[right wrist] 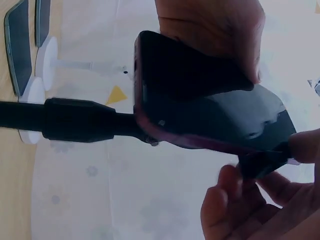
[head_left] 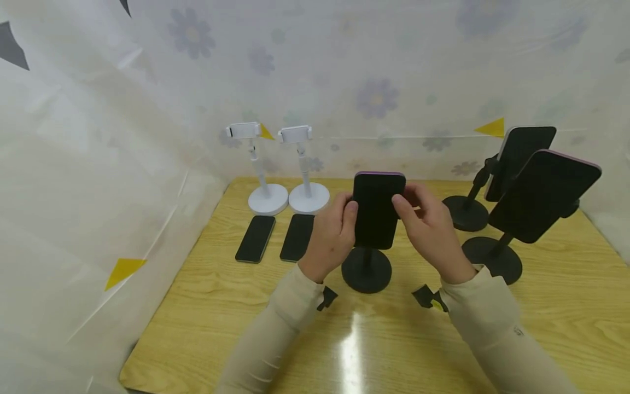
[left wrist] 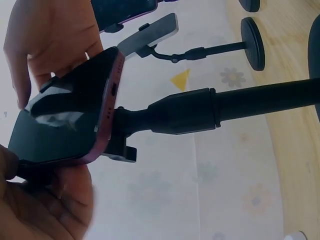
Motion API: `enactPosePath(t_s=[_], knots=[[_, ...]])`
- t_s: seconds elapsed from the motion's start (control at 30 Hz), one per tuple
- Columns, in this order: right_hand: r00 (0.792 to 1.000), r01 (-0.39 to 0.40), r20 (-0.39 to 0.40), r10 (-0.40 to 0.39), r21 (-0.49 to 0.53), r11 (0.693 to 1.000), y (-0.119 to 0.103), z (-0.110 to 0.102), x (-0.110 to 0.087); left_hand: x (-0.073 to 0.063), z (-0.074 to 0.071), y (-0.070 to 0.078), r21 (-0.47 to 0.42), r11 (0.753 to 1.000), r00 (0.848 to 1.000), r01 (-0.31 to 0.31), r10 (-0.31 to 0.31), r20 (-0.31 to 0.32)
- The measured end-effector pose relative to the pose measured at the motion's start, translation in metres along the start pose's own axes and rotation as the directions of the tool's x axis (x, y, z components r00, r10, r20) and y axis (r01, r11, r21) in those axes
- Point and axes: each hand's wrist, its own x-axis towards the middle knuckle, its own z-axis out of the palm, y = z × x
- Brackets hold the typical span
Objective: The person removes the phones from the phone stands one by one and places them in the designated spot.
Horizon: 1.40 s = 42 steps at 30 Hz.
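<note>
A black-screened phone (head_left: 376,213) with a purple-pink edge stands upright on a black phone stand (head_left: 366,273) in the middle of the table. My left hand (head_left: 331,235) grips its left edge, thumb at the front and fingers behind. At the opposite edge, my right hand (head_left: 433,235) pinches the stand's black clamp (right wrist: 262,161) between thumb and fingers. From the left wrist, the phone (left wrist: 65,120) is seen from its port end, with the stand's stem (left wrist: 185,112) running from its back. The phone itself hides most of the clamp's back.
On the right, two black stands hold phones, one light-edged (head_left: 521,158) and one pink-edged (head_left: 546,197). Two white stands (head_left: 268,200) (head_left: 309,198) stand at the back left. Two phones (head_left: 255,239) (head_left: 297,238) lie flat before them. A flowered sheet (head_left: 315,71) hangs behind the table.
</note>
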Motion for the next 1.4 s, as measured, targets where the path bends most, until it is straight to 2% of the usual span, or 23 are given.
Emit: enactPosePath(t_s=[0.1,0.27,0.6,0.7,0.77,0.83,0.93,1.03,1.2,1.4], knots=[[1.000,-0.013,-0.008,0.013,-0.042,0.999,0.000,0.003,0.005,0.002,0.003,-0.002,0.019,1.000,1.000,-0.004,0.004,-0.002],[0.999,0.017,-0.043,-0.020,-0.066,0.998,0.001,0.007,0.008,0.004,0.005,-0.004,0.029,1.000,0.999,-0.003,0.004,-0.033],[0.997,0.040,-0.072,-0.043,-0.038,0.998,0.001,0.011,0.011,0.008,0.008,-0.002,0.056,0.998,0.996,0.026,-0.021,-0.086],[0.998,0.038,-0.047,-0.039,-0.028,0.999,0.000,0.009,0.013,0.007,0.009,-0.003,0.042,0.999,0.991,0.014,-0.008,-0.135],[0.999,0.031,-0.029,-0.032,-0.020,0.999,0.000,0.008,0.013,0.006,0.010,-0.004,0.044,0.999,0.981,-0.018,0.026,-0.190],[1.000,0.022,-0.019,-0.022,-0.011,1.000,-0.001,0.007,0.014,0.006,0.011,-0.005,0.089,0.994,0.965,-0.069,0.089,-0.245],[1.000,0.014,-0.008,-0.014,0.010,1.000,0.000,0.008,0.014,0.006,0.014,-0.007,0.191,0.971,0.934,-0.148,0.200,-0.297],[1.000,0.013,0.006,-0.013,0.030,0.999,0.001,0.008,0.015,0.006,0.016,-0.008,0.265,0.945,0.907,-0.192,0.274,-0.320],[0.999,0.043,0.019,-0.043,-0.010,0.999,0.003,0.009,0.016,0.005,0.020,-0.005,0.286,0.940,0.893,-0.186,0.283,-0.349],[0.998,0.048,0.034,-0.047,-0.050,0.998,0.005,0.008,0.017,0.000,0.023,-0.002,0.282,0.946,0.892,-0.158,0.259,-0.371]])
